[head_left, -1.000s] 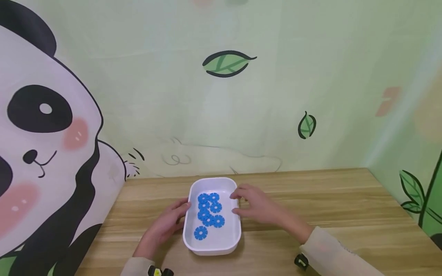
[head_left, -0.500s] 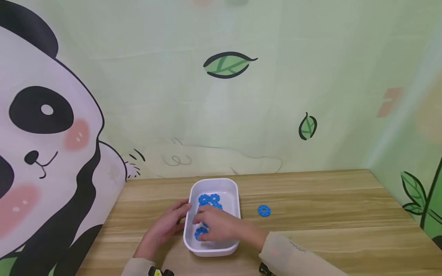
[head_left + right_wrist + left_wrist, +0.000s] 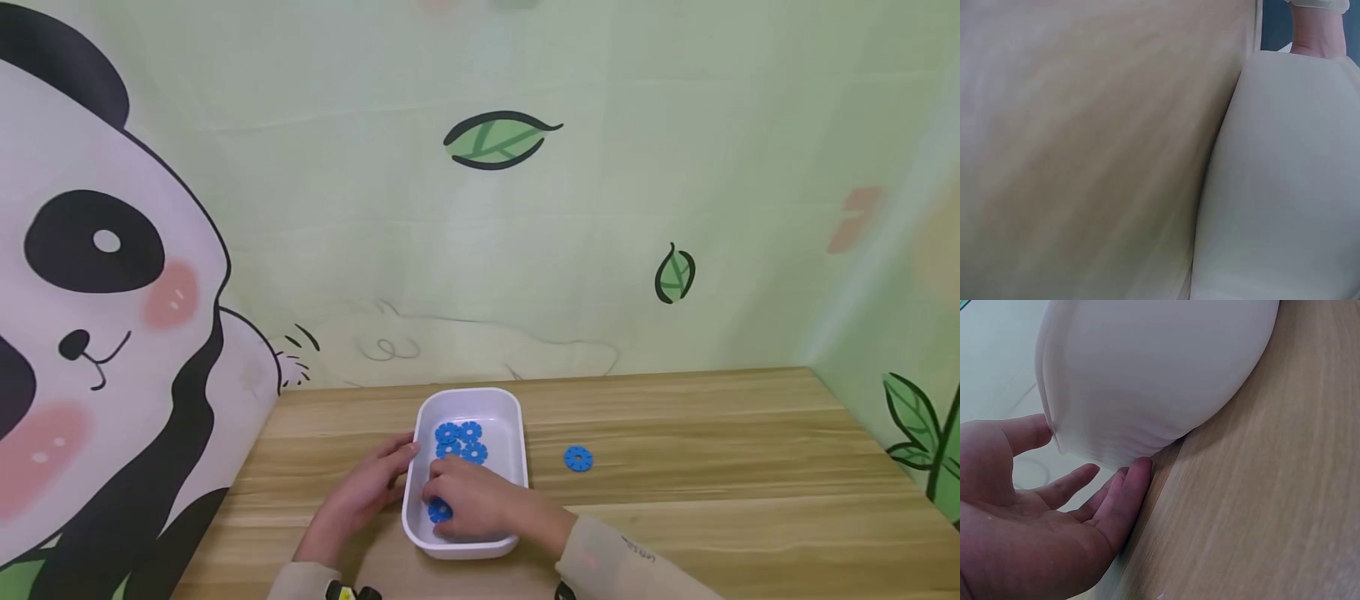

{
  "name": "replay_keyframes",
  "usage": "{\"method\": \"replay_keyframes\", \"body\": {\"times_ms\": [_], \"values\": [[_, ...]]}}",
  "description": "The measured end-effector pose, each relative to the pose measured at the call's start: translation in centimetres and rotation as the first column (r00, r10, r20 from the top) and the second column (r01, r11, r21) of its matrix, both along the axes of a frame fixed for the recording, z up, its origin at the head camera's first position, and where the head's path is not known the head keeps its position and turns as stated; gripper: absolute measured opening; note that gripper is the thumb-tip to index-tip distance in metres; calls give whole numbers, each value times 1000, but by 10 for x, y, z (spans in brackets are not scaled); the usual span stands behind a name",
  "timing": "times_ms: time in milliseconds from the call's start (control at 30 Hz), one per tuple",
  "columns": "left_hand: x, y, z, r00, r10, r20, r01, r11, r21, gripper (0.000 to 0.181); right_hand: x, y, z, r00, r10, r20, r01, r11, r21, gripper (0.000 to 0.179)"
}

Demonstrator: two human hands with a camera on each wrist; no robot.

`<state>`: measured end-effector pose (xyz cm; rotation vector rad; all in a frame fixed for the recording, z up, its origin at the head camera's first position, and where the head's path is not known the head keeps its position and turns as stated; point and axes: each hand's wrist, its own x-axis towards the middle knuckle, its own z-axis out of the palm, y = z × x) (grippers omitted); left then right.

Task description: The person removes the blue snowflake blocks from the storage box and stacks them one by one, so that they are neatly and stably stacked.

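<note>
A white plastic tray stands on the wooden table, holding several blue notched snowflake discs. My left hand touches the tray's left side; in the left wrist view, the fingers lie nearly straight, with the thumb against the rim. My right hand reaches over the right rim into the near part of the tray. Its thumb and fingers are bent about a blue disc and appear to pinch it. The hand covers part of the tray floor. In the right wrist view only a sleeve and some skin show.
Right of the tray, a single blue disc lies flat on the wooden table. Behind the table hangs a pale green backdrop with a printed panda and leaves.
My right hand moved from the tray's right rim down into its near part, and its fingers closed in around a disc. One disc appeared on the table at right. The left hand stayed put.
</note>
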<state>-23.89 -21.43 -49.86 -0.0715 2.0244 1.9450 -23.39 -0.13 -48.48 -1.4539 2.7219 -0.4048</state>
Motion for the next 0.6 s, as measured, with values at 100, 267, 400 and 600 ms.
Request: {"method": "replay_keyframes", "body": {"times_ms": [100,267,400,600], "values": [[0,0,-2,1000,-1,-8,1,1000,-3,62,0,-1,-1,1000,0,3,0,1000,-4,33],[-1,-3,-4,1000,-6,-22,6,1000,-8,63,0,-3,-2,1000,3,-15,-3,1000,-4,31],[-1,-3,-6,1000,-17,-16,17,1000,-6,64,1,-2,-3,1000,2,-14,-2,1000,-3,30],[-2,-1,-4,1000,-16,-12,16,1000,-26,66,1,0,-1,999,0,-49,1,1000,9,33]]}}
